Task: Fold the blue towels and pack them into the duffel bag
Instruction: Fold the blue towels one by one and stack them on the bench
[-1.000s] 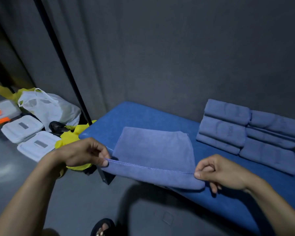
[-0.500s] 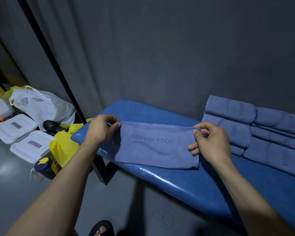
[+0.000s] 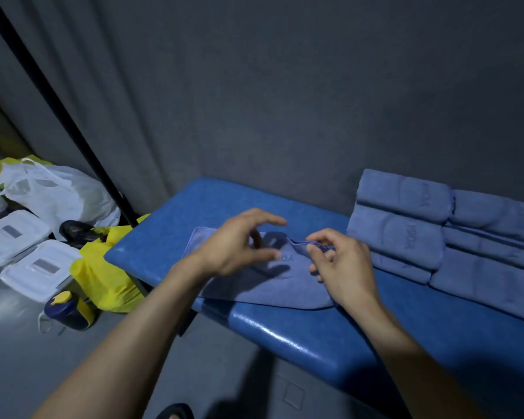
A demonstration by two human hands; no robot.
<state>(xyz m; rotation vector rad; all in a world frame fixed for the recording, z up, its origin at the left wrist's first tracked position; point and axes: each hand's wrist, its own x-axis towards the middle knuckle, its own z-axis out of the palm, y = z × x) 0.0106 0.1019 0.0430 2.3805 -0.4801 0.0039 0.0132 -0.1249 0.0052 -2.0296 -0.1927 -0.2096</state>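
Blue towel [image 3: 263,282] flat on blue bench [image 3: 300,337], right hand [image 3: 342,267] pinching its edge, left hand [image 3: 236,246] loose above.

The blue towel [image 3: 266,282] is soft, matt cloth with a stitched hem and pressed-in lettering, like the folded towels [image 3: 421,234] beside it. The bench [image 3: 300,334] has glossy, smooth blue vinyl-like padding. The white bag [image 3: 58,192] is thin crinkled plastic; the lidded boxes [image 3: 28,252] look like matt white plastic.

Dim bluish light, glare on the bench [image 3: 288,334] edge, wide-angle edge bending.
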